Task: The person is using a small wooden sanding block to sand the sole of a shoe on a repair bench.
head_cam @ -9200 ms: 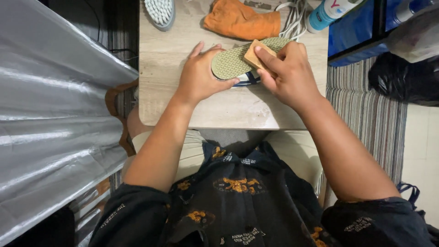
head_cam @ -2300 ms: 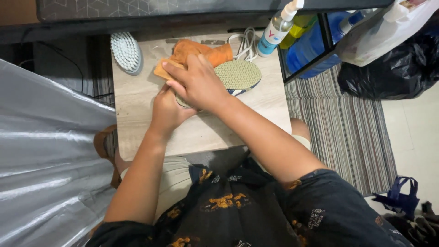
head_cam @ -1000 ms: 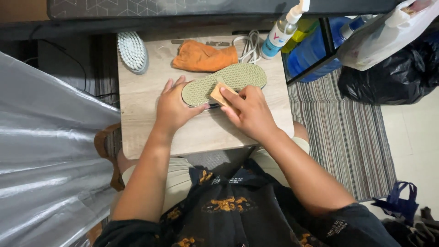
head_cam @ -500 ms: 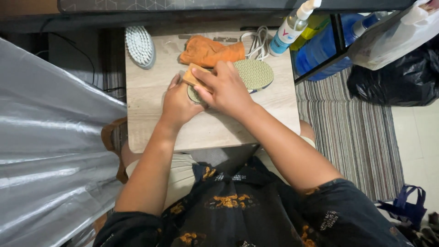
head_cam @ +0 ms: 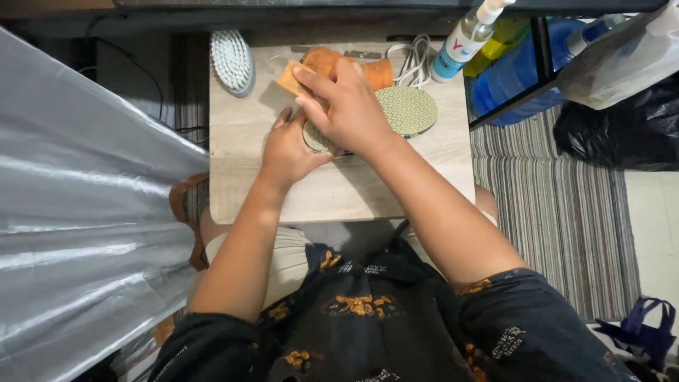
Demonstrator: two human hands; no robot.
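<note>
From the head camera, one small wooden desk (head_cam: 339, 198) stood below, with one shoe (head_cam: 407, 112) lying sole-up near its far edge, its green, dotted sole facing the camera. The left hand (head_cam: 288, 150) was curled over the shoe's near end, pressing it onto the desk. The right hand (head_cam: 346, 106) crossed above the left and pinched one tan sponge (head_cam: 291, 76) between fingers and thumb, just off the shoe toward the far left corner.

One orange cloth (head_cam: 339, 62) lay against the far edge, partly hidden by the right hand. One oval white brush (head_cam: 232, 59) sat bristles-up, overhanging the far left corner. One coil of white cord (head_cam: 410, 55) lay beside the cloth. At the far right corner leaned one clear spray bottle (head_cam: 467, 39) with a white nozzle and a blue-and-white label band. To the right of the desk were a large blue bottle (head_cam: 516, 64), a striped rug (head_cam: 559, 205) and a black bag (head_cam: 622, 127).
</note>
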